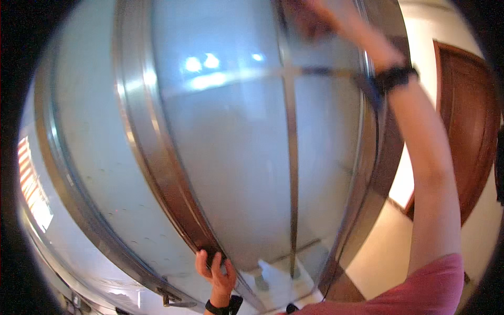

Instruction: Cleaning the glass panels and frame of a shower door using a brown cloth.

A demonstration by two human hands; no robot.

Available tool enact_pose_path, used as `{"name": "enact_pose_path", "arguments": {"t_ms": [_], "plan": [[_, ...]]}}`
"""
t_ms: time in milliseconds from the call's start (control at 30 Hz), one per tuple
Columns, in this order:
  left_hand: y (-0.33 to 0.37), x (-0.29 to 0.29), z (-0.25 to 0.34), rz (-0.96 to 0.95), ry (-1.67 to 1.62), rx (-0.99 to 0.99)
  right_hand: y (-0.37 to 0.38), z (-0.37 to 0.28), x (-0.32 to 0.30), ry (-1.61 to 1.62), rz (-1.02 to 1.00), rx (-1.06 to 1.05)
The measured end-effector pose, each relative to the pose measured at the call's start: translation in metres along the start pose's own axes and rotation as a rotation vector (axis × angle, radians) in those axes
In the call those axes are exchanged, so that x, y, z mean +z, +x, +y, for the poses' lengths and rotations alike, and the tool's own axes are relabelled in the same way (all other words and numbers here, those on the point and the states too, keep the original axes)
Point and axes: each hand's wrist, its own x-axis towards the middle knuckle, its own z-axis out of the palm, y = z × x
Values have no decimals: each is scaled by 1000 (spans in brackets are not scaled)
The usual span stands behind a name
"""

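A tall frosted glass panel (226, 147) in a shiny metal frame (139, 89) fills the middle of the view. Low on that frame, my left hand (218, 273) has its fingers curled round the dark lower part of the edge. My right arm reaches up along the right side, with a dark band on the wrist. At the top, my right hand (325, 18) is smeared by motion close in front of the glass. Its fingers cannot be made out, nor whether it holds anything. A thin metal bar (291, 173) runs down the glass below it.
Further left stands another glass panel (94, 131), with a metal lever handle (176, 301) near its bottom. A striped bright window (34, 184) shows at the far left. On the right are a brown wooden door (467, 126) and a pale wall (380, 247). Bright lights reflect in the glass.
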Motion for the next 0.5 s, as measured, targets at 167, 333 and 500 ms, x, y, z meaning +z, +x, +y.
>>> {"name": "enact_pose_path", "arguments": {"t_ms": [167,333,500], "plan": [[14,19,3,0,-39,60,-89,2,3,-1408,649,-397],[3,17,-15,14,88,91,-319,53,219,-552,183,226],[-17,27,-30,91,119,197,-415,60,248,779,-48,303]]}}
